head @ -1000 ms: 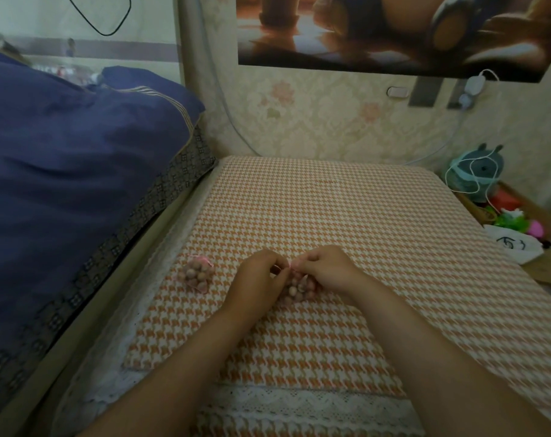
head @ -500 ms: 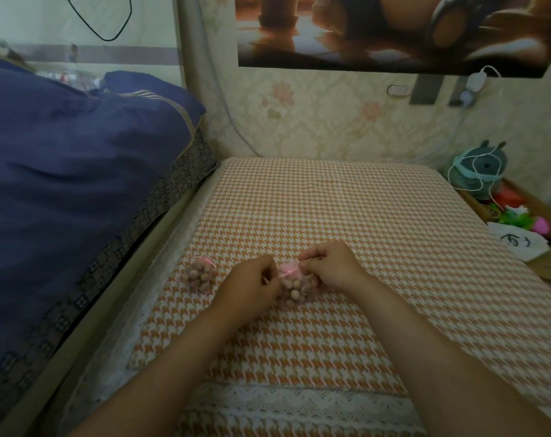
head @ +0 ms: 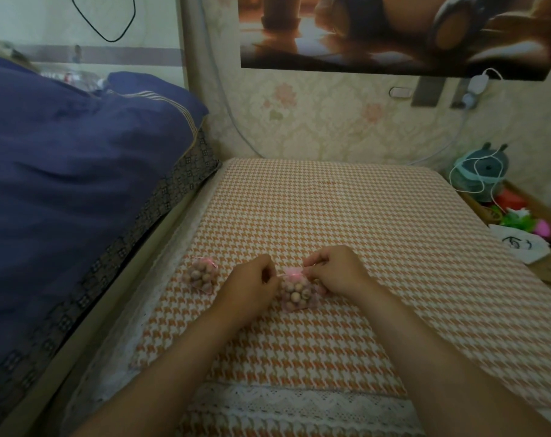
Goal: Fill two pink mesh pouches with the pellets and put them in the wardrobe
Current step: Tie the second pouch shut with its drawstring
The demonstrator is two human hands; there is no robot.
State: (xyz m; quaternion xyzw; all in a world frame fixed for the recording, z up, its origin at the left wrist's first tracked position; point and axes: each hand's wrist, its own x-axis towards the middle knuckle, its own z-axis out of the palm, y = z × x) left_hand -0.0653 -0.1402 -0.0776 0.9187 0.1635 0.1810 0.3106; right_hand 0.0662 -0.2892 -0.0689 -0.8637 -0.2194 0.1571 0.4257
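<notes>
Two pink mesh pouches full of round beige pellets lie on the orange houndstooth table cover (head: 346,216). The second pouch (head: 296,291) lies between my hands, its neck gathered. My left hand (head: 249,285) pinches the pink drawstring on the pouch's left side. My right hand (head: 337,272) pinches the string on its right side. The first pouch (head: 201,274) lies apart to the left, its neck drawn tight, touched by neither hand. No loose pellets or wardrobe are in view.
A dark blue quilt (head: 72,190) on a bed lies close along the left. The wall with a poster (head: 394,33) stands behind the table. At the right edge sit a box (head: 526,203) of toys, a teal plush (head: 479,175) and white cables.
My hands have drawn slightly apart on the pouch's drawstring, and the gathered neck now shows between them. The other pouch has not moved.
</notes>
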